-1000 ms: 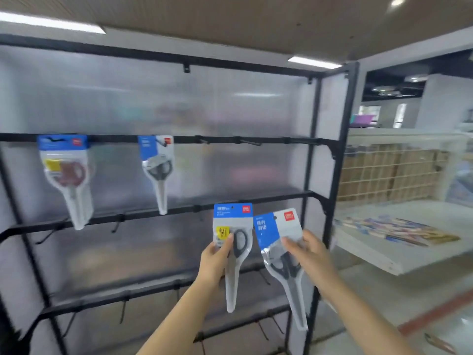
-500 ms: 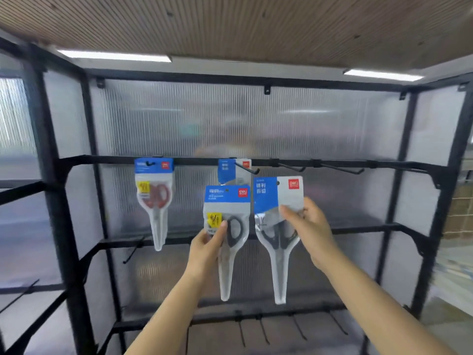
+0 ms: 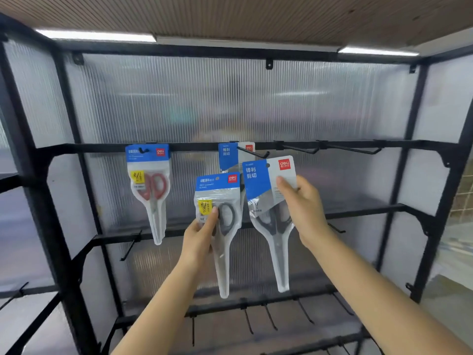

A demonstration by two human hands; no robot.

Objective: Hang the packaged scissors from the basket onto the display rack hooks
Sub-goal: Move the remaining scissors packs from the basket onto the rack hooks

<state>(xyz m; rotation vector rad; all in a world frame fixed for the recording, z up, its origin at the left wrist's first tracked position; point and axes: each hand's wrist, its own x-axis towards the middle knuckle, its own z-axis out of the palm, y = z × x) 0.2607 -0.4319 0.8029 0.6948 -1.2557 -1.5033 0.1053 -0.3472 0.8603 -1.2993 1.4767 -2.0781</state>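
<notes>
My left hand (image 3: 201, 233) pinches a pack of black-handled scissors with a blue header and yellow sticker (image 3: 220, 201), held upright below the top rail. My right hand (image 3: 302, 208) grips a larger blue-and-white pack of black scissors (image 3: 268, 180), its hang hole just under the tip of a hook (image 3: 253, 151). On that same hook, behind the held pack, hangs another blue-and-white pack (image 3: 230, 153). A pack of red-handled scissors (image 3: 149, 185) hangs on the leftmost hook. The basket is out of view.
The black display rack has a top rail (image 3: 396, 144) with two bare hooks (image 3: 299, 149) (image 3: 355, 149) to the right. Lower rails (image 3: 371, 208) carry more bare hooks (image 3: 268, 316). Ribbed translucent panels back the rack; black uprights (image 3: 407, 175) frame it.
My view has swung left and closer onto the rack. Both hands have lifted their packs toward the top rail; the right pack now sits just below the hook holding the hung blue-and-white pack.
</notes>
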